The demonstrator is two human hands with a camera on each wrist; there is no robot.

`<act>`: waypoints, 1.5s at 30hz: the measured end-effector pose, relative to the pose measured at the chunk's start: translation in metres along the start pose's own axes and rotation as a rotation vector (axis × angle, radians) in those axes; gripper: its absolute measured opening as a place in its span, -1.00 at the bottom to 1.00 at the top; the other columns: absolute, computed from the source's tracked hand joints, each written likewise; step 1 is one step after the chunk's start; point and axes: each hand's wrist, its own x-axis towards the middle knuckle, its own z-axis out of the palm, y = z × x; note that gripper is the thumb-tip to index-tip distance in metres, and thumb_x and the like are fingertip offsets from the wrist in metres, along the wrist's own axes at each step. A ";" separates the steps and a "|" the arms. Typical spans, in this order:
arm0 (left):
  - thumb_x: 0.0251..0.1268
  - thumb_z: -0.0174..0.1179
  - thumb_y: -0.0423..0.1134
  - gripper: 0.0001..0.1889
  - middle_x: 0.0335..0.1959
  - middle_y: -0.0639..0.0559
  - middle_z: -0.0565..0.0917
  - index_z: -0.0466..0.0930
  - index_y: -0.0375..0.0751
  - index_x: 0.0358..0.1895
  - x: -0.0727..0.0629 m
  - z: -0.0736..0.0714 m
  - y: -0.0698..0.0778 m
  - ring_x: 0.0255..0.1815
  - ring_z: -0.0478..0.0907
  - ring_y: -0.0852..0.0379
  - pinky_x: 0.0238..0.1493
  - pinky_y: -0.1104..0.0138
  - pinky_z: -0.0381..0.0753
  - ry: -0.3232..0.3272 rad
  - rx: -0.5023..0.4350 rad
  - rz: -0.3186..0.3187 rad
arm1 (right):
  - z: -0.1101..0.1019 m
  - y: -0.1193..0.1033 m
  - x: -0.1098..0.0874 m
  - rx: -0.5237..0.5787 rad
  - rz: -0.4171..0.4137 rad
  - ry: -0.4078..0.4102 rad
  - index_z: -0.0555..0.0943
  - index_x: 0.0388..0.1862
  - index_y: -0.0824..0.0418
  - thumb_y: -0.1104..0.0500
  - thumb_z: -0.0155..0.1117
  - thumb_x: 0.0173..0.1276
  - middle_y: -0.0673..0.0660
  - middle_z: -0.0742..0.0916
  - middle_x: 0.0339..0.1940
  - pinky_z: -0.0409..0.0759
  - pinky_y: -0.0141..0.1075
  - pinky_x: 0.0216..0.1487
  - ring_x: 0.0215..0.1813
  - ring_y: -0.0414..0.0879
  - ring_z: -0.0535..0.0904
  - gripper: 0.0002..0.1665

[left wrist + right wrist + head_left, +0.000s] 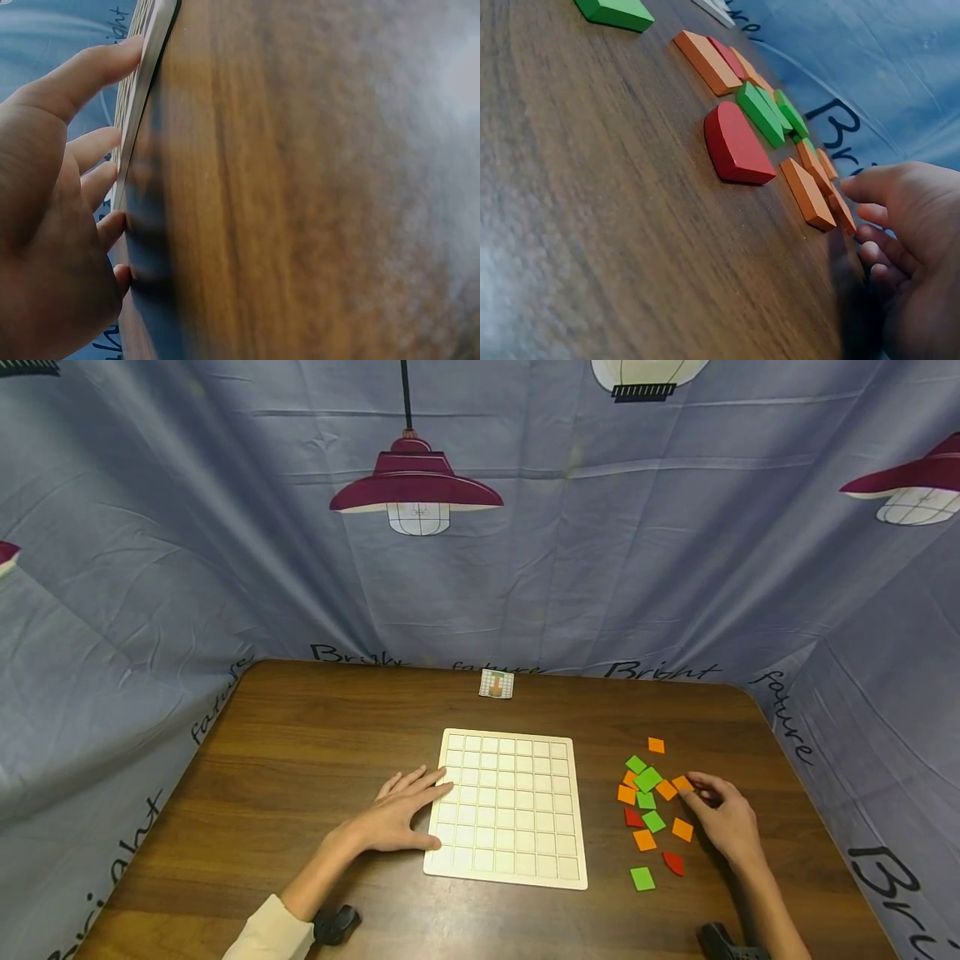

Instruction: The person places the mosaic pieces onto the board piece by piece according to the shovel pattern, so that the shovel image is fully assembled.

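Note:
A pale grid board [507,810] lies on the table. My left hand [401,814] rests at its left edge, fingers spread, with the thumb and fingertips on the rim; the left wrist view shows the same fingers [97,67] along the board's side. At the right, my right hand [723,818] pinches an orange square tile [682,783] between thumb and index finger at the edge of a loose group of tiles. In the right wrist view that hand [907,232] partly covers the tile. Around it lie green tiles [648,779], other orange tiles [682,829] and red rounded pieces [673,863].
A small printed card [497,683] with a grid pattern lies at the table's far edge, behind the board. The brown wooden table [322,718] is bounded by a blue-grey printed curtain [525,568] at the back and sides. One green tile [642,878] sits apart, nearer the front.

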 end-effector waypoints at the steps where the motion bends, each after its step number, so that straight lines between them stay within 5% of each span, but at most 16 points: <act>1: 0.20 0.37 0.09 -0.12 0.61 -0.05 0.05 0.22 -0.09 0.55 0.000 0.000 0.000 0.59 -0.16 -0.21 0.44 -0.25 -0.29 -0.001 -0.002 0.002 | 0.001 0.001 0.000 -0.004 -0.003 0.002 0.60 0.20 0.30 -0.01 0.29 0.44 0.31 0.61 0.13 0.35 -0.27 -0.07 -0.05 -0.17 0.45 -0.49; 10: 0.21 0.37 0.09 -0.11 0.61 -0.08 0.05 0.20 -0.10 0.56 0.001 0.000 -0.002 0.59 -0.16 -0.23 0.43 -0.28 -0.30 0.005 -0.003 0.014 | 0.006 -0.001 0.001 -0.008 -0.038 0.034 0.61 0.18 0.32 0.05 0.35 0.41 0.31 0.62 0.05 0.36 -0.10 -0.05 -0.02 0.06 0.47 -0.52; 20: 0.21 0.37 0.09 -0.11 0.61 -0.08 0.04 0.20 -0.11 0.56 0.000 0.000 -0.002 0.59 -0.18 -0.25 0.42 -0.30 -0.32 0.011 -0.008 0.020 | 0.009 -0.004 0.001 -0.007 -0.049 0.059 0.62 0.15 0.31 0.06 0.39 0.37 0.26 0.61 -0.03 0.36 -0.10 -0.07 -0.06 0.03 0.45 -0.52; 30: 0.21 0.37 0.08 -0.11 0.61 -0.06 0.03 0.20 -0.11 0.56 0.000 0.000 -0.002 0.59 -0.20 -0.24 0.42 -0.29 -0.34 0.010 -0.018 0.017 | 0.011 -0.011 0.013 0.041 -0.136 -0.024 0.62 0.14 0.34 0.03 0.41 0.34 0.42 0.53 0.22 0.22 0.25 0.08 0.21 0.40 0.31 -0.48; 45: 0.20 0.37 0.09 -0.11 0.61 -0.05 0.05 0.21 -0.09 0.56 0.001 -0.001 -0.003 0.59 -0.17 -0.23 0.42 -0.28 -0.30 0.014 0.000 0.019 | 0.006 -0.023 0.025 0.028 -0.252 -0.206 0.66 0.17 0.27 0.21 0.36 0.37 0.40 0.61 0.21 0.22 0.40 0.13 0.26 0.43 0.32 -0.59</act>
